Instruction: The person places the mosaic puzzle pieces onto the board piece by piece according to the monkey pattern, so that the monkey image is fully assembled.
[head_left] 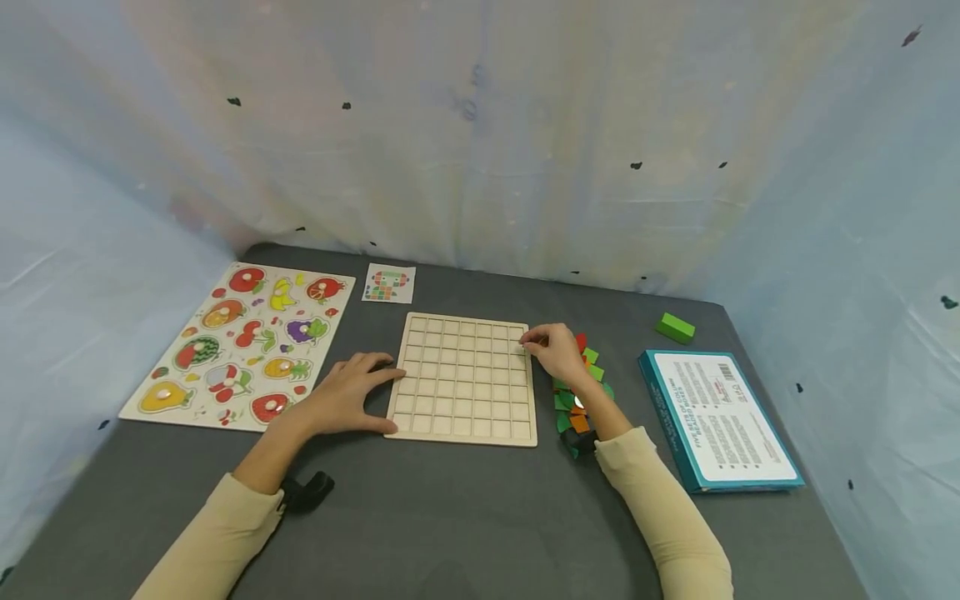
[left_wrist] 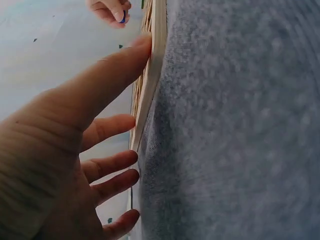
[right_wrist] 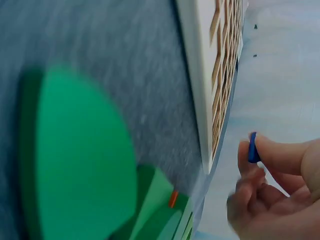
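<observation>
A light wooden board [head_left: 465, 379] with a grid of square cells lies in the middle of the table, and its cells hold no pieces. My left hand [head_left: 341, 400] touches the board's left side, with thumb and index finger spread apart along the edge. Over the board's upper right part, my right hand [head_left: 558, 354] pinches a small blue piece [right_wrist: 253, 148] between thumb and fingertips. The right wrist view shows the piece held above the board's surface. Beneath the right forearm is a pile of green, orange and red pieces [head_left: 564, 402], partly hidden by the arm.
A fruit puzzle board [head_left: 247, 350] lies at the left. Behind the grid board is a small printed picture card [head_left: 388, 283]. A teal and white box [head_left: 720, 417] lies at the right, with a green block [head_left: 676, 327] behind it. White sheeting [head_left: 465, 150] hangs around the grey table.
</observation>
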